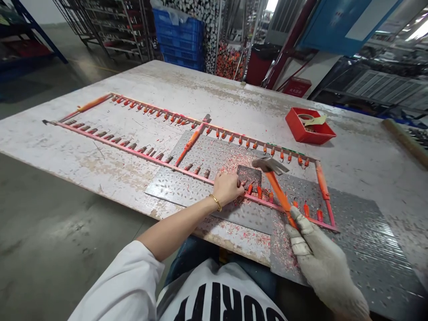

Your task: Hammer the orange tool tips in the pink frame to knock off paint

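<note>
A long pink-and-orange metal frame (143, 155) lies on the table, with several short paint-coated hook pieces (259, 192) along its two long rails. My left hand (228, 189), bare with a gold bracelet, is closed at the near rail, its fingertips by one of the hook pieces; what they pinch is hidden. Just beyond the fingers is a small dark metal plate (249, 176). My right hand (317, 254), in a whitish glove, grips a hammer (278, 189) by its orange handle. The hammer head hangs raised above the frame, right of my left hand.
Grey metal sheets (361, 232) lie under the frame's right half, strewn with pink and red paint chips (234, 162). A red tray (310, 129) with a tape roll stands at the back right. Blue crates (180, 40) and racks (113, 26) stand behind the table.
</note>
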### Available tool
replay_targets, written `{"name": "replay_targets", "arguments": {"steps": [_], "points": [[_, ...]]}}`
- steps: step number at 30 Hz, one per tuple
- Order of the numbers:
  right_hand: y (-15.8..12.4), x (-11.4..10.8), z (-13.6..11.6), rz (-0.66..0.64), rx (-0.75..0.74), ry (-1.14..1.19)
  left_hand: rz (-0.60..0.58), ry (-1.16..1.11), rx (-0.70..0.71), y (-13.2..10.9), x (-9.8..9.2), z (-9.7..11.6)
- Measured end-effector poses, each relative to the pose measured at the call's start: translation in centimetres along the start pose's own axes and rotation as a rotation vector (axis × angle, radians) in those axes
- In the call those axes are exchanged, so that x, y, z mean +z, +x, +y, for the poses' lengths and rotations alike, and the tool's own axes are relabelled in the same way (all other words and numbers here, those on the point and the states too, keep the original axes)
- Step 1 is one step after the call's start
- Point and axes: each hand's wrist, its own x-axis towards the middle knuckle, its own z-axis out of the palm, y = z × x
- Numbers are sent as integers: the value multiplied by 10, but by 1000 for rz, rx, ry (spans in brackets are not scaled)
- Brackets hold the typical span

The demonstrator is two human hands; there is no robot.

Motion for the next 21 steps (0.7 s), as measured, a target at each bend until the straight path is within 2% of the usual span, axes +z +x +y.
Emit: {"name": "replay_targets", "arguments": {"steps": [6,9,14,21], "points": [[1,14,1,-139,-20,-114,-22,-14,-27,-1,-1,0],[0,8,0,-103,-16,-59,-21,-14,-18,-1,-2,0],[0,-7,-8,32,3,-7,-25,-13,-30,0,-3,0],[4,14,0,-105,-70,-62,-14,-17,-23,0,0,0]]}}
